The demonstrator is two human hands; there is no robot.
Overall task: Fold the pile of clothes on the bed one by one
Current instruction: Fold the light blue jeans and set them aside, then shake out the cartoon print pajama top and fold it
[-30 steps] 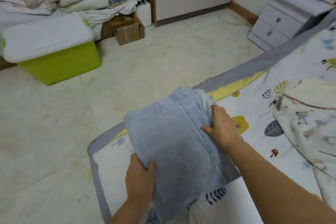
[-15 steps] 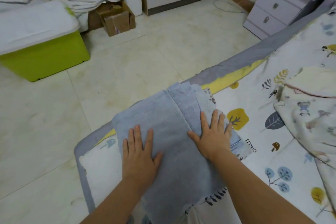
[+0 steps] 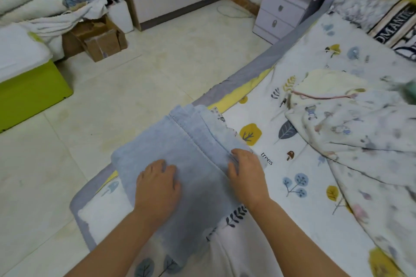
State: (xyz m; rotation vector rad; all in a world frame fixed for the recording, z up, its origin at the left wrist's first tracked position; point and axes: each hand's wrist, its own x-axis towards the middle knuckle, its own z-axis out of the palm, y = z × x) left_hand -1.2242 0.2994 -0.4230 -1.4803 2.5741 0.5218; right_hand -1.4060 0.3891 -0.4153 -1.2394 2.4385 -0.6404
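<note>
While the left hand presses on the folded pale-blue cotton garment with knuckles bent, the right hand curls its fingers into the stacked right edge, pinching the layers. Half a second ago both palms lay flat, fingers spread. Garment sits at the near corner of the leaf-print bed, so this fold looks nearly done. Crumpled white printed clothes wait to the right.

Both forearms are bare up to the frame edge (no sleeves, rings or watch showing).
</note>
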